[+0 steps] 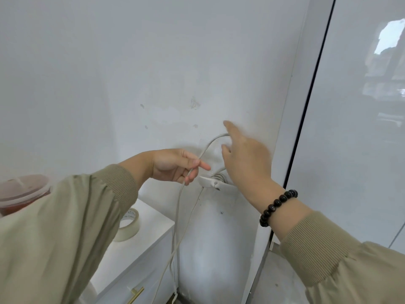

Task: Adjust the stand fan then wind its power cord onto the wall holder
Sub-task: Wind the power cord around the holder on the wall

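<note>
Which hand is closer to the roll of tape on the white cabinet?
Left. The left hand grips the cord above and right of the roll of tape; the right hand is farther right, past the wall holder.

Soft, even light washes the white wall point(109, 73), leaving faint shadows. A bright glare patch sits on the glass panel point(389, 36) at upper right. The right hand point(246, 160) smears with motion blur, and frame edges bow outward.

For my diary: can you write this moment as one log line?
left hand pinches cord | right hand open at loop | wall holder partly wound
</note>
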Available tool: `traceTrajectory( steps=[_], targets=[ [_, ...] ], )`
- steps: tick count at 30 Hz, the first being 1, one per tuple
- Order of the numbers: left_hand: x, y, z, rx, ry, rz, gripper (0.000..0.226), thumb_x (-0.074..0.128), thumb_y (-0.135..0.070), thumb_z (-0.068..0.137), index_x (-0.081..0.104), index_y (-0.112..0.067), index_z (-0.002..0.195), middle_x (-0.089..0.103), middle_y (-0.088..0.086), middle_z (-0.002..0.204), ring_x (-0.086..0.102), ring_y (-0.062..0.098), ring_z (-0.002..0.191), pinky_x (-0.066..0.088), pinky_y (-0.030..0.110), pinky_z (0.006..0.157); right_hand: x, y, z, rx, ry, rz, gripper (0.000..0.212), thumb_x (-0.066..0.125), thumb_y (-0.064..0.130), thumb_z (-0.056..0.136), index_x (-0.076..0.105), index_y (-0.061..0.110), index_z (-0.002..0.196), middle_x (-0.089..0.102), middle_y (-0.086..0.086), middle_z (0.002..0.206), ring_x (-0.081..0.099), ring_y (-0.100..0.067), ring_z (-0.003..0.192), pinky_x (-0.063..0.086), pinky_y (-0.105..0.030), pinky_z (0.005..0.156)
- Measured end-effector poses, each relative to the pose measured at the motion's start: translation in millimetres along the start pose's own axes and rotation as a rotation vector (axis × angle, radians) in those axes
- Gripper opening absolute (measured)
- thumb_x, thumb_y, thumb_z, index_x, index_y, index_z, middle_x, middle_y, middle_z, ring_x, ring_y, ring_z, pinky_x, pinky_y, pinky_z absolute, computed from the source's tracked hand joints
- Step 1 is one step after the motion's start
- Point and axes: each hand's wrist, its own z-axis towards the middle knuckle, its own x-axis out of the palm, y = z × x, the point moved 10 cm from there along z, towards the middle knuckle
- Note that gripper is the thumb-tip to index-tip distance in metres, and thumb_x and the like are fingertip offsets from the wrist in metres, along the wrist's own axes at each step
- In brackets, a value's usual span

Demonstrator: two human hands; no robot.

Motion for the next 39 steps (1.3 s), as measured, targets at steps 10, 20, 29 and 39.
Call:
traceTrajectory(
  steps=[10,20,29,39],
  targets=[
    [-12,-7,-13,0.060,-0.027,-0.073,0.034,0.086,-0.042,0.055,0.071,-0.016,0.071,0.047,-0.006,0.052,0.045,0.008,0.047,0.045,0.020,0.052,-25,-41,-1,0.286,-0.109,0.357,0.026,0.048,0.023,0.093,0.067,0.005,0.097,0.069,-0.009,0.089,0.061,-0.028,0.086,0.044,-0.034,0.069],
    [15,-14,6,0.028,-0.033,-0.038,0.030,0.078,-0.038,0.068,0.074,-0.011,0.081,0.044,-0.003,0.052,0.042,0.011,0.046,0.041,0.020,0.049,-1,-59,-25,0.335,0.230,0.035,0.032,0.039,0.034,0.098,0.047,0.011,0.078,0.049,-0.003,0.072,0.050,-0.029,0.075,0.032,-0.030,0.062],
    [25,-11,6,0.006,0.024,0.035,0.033,0.077,-0.038,0.069,0.074,-0.013,0.090,0.045,-0.003,0.052,0.044,0.011,0.047,0.041,0.020,0.050,-14,-20,-33,-0.059,0.018,-0.279,0.020,0.077,0.022,0.072,0.061,0.012,0.068,0.057,-0.002,0.048,0.038,-0.024,0.039,0.011,-0.019,0.041],
    [31,-12,6,0.010,0.054,0.056,0.044,0.084,-0.049,0.055,0.075,-0.016,0.082,0.043,-0.004,0.051,0.041,0.010,0.045,0.040,0.019,0.049,-19,-6,-41,-0.194,-0.083,-0.261,0.008,0.071,0.020,0.074,0.065,0.014,0.076,0.042,0.005,0.034,0.026,-0.018,0.028,0.007,-0.012,0.040]
  ],
)
